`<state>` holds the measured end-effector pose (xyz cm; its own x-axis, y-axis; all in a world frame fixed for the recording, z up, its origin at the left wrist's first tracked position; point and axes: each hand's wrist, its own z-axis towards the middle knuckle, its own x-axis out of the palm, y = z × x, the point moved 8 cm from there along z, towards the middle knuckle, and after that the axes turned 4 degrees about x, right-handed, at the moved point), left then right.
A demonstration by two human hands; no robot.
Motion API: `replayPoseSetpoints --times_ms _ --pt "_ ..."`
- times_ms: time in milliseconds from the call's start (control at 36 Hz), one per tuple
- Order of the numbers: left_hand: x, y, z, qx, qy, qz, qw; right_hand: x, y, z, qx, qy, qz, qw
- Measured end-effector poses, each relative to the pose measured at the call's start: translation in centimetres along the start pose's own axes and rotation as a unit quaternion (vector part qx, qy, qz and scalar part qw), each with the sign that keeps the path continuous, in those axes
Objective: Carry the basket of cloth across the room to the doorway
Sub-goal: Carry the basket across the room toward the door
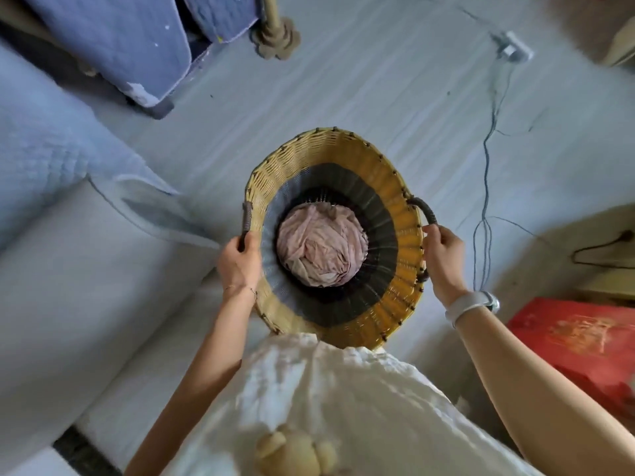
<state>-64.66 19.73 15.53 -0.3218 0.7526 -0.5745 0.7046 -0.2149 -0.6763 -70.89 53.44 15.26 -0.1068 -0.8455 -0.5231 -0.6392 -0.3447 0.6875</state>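
A round woven basket with a yellow rim and grey and black bands hangs in front of my body, seen from above. A crumpled pink cloth lies at its bottom. My left hand grips the dark handle on the basket's left side. My right hand grips the dark loop handle on the right side; a white watch sits on that wrist. The basket's near rim is hidden behind my white top.
A pale sofa with a light blue blanket lies close on the left. A blue quilt and a furniture leg are at the far left. Cables and a power strip trail right. A red box sits near right.
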Motion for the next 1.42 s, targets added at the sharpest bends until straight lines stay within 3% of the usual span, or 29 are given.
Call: replayPoseSetpoints --times_ms 250,500,750,1417 --pt "8.5 -11.5 7.3 0.045 0.083 0.007 0.995 -4.5 5.3 9.1 0.022 -0.105 0.053 0.993" --pt "15.2 -25.9 18.3 0.097 0.132 0.038 0.986 -4.6 15.9 20.6 0.039 -0.165 0.081 0.982" --pt "19.1 -39.6 26.2 0.142 0.118 0.018 0.983 -4.3 25.2 30.3 0.036 -0.180 0.120 0.976" --pt "39.1 -66.7 44.6 0.052 0.033 -0.092 0.994 -8.0 51.1 67.5 -0.003 -0.090 0.097 0.991"
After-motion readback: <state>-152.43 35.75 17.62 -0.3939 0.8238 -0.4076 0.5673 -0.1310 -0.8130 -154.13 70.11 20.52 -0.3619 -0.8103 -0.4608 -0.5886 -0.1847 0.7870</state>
